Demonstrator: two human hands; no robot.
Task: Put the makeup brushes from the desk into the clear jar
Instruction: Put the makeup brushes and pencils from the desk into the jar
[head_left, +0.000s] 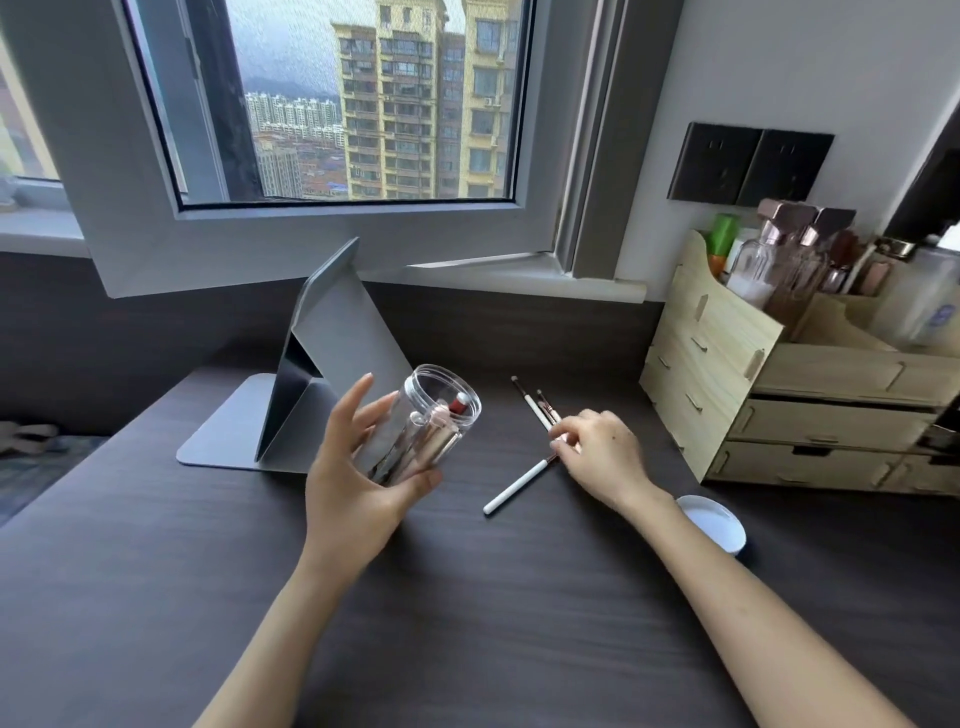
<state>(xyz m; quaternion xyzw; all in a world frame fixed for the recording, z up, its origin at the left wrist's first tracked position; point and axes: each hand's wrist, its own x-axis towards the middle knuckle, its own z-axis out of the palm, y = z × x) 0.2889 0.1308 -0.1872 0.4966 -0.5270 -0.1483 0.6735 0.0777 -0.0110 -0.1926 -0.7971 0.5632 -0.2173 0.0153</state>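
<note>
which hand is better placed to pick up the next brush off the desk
Right. The right hand is already down on the makeup brushes lying on the desk, fingertips touching them. The left hand is busy holding the clear jar tilted above the desk.

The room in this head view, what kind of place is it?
Probably a dressing desk in a high-rise flat: a wooden organiser holding cosmetic bottles, a folding stand mirror, and a window facing apartment towers.
</note>
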